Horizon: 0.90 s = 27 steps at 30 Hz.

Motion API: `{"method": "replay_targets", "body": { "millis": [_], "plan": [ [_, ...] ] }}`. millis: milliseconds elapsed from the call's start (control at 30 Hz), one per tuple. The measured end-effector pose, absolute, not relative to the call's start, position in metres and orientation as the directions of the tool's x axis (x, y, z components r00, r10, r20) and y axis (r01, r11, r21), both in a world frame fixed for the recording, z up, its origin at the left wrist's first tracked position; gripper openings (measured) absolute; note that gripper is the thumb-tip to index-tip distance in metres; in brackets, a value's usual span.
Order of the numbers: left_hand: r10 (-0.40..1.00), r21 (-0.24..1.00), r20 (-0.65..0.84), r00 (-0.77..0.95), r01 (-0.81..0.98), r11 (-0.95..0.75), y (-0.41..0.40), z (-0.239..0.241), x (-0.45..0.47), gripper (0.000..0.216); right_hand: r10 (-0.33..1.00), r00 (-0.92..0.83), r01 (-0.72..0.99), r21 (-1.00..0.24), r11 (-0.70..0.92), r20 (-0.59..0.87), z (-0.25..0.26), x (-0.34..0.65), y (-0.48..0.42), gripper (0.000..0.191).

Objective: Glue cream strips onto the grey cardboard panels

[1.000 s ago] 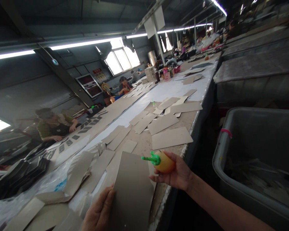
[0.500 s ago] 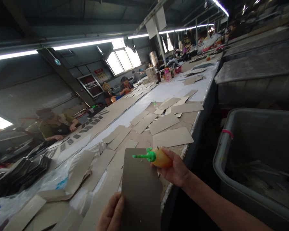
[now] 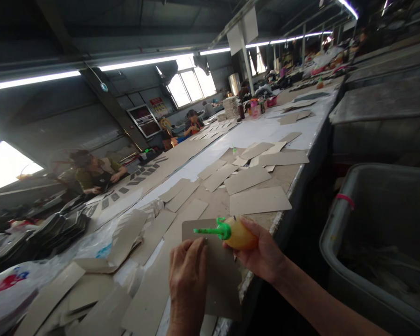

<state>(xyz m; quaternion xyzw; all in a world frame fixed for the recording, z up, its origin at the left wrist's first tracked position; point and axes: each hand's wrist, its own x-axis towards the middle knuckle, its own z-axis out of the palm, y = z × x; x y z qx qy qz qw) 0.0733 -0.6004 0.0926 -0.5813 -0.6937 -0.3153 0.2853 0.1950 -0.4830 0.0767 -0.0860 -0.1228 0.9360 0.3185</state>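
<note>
My right hand [image 3: 264, 254] is closed around a yellow glue bottle [image 3: 238, 234] with a green nozzle pointing left. The nozzle tip hovers just above a grey cardboard sheet [image 3: 219, 270] lying at the near edge of the long worktable [image 3: 283, 175]. My left hand [image 3: 187, 275] lies flat on that sheet, fingers stretched toward the nozzle tip. The sheet's near part is partly hidden by my left hand.
Several loose cardboard pieces [image 3: 259, 200] lie scattered along the table. A grey plastic bin [image 3: 381, 233] stands on the right below the table edge. Other people [image 3: 94, 172] work at the table's far side. Dark stacked sheets [image 3: 56, 228] and a plastic bag [image 3: 7, 284] sit at left.
The cardboard sheet went from being held up to lying flat on the table. My left hand moved on top of it. The bottle's nozzle came down close over the sheet.
</note>
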Motion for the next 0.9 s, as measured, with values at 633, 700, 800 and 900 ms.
{"method": "replay_targets", "body": {
  "millis": [633, 700, 800, 900],
  "plan": [
    [0.636, 0.181, 0.742, -0.211, 0.977, 0.113, -0.606, 0.093, 0.065, 0.007, 0.582, -0.804, -0.541, -0.258, -0.801, -0.122, 0.084, 0.201, -0.488, 0.013],
    [0.618, 0.201, 0.745, -0.251, 0.968, 0.151, -0.610, 0.094, 0.064, 0.009, 0.589, -0.797, -0.549, -0.245, -0.799, -0.137, 0.083, 0.201, -0.487, 0.012],
    [0.615, 0.196, 0.748, -0.250, 0.968, 0.155, -0.613, 0.099, 0.067, 0.007, 0.593, -0.792, -0.555, -0.235, -0.798, -0.144, 0.082, 0.202, -0.486, 0.012],
    [0.652, 0.136, 0.744, -0.144, 0.989, 0.063, -0.612, 0.101, 0.073, 0.015, 0.588, -0.799, -0.550, -0.241, -0.800, -0.128, 0.081, 0.201, -0.487, 0.014]
  ]
}}
